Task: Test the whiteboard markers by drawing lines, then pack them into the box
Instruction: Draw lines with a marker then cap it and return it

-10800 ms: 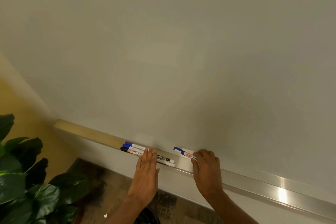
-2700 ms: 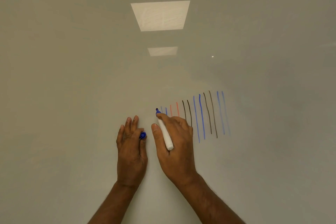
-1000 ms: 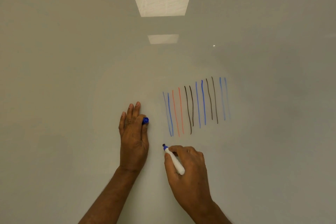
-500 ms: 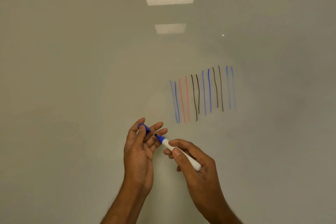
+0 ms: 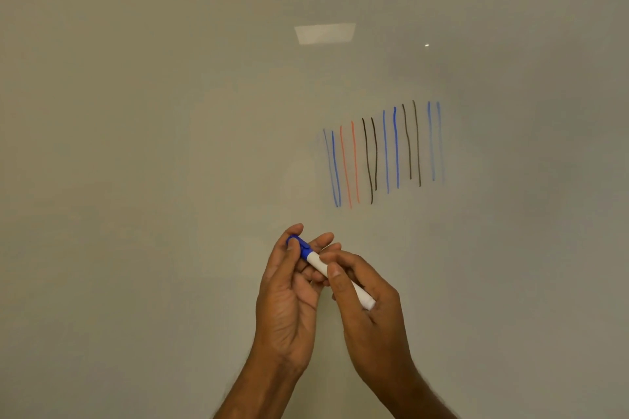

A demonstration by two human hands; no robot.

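A: Which way does the marker (image 5: 316, 262) point?
B: Cap end up-left (fingers of the left hand (image 5: 289, 292) pinch the blue cap (image 5: 300, 245)); the right hand (image 5: 369, 306) wraps its white body, hiding the middle.
A: Around it?
B: Whiteboard (image 5: 153, 146) behind, coloured lines (image 5: 381, 153) up-right.

The flat, glossy pale-grey whiteboard (image 5: 136, 146) is standing as a solid wall straight ahead, closing off any reach forward, while wide unmarked stretches of it are spreading left, below and far right of the hands. The row of thin upright blue, red and black drawn lines (image 5: 374, 153) is occupying a patch up and to the right, apart from both hands. The left hand (image 5: 289, 299) and right hand (image 5: 371, 316) are crowding together low in the middle, the white-barrelled marker with a blue cap (image 5: 315, 262) bridging them.
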